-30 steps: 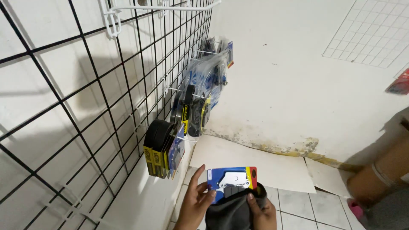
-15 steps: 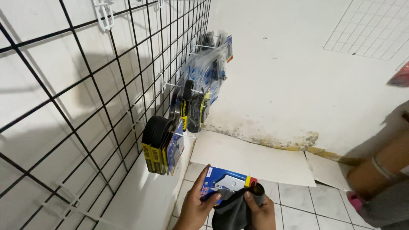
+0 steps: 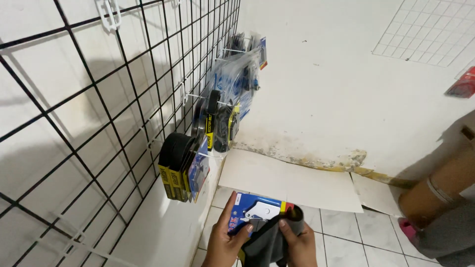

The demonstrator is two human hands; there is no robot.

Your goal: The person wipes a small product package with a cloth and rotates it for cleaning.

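Low at the near edge, both hands grip one blue carded package [image 3: 257, 216]: left hand [image 3: 225, 240] on its left edge, right hand [image 3: 296, 242] at its dark right part. Long axis runs left-right; wire grid [image 3: 123, 123] stands left.

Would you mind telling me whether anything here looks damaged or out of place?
Yes: the white wall is stained and crumbling along its base, behind the white board lying on the floor. The hanging packages look orderly.
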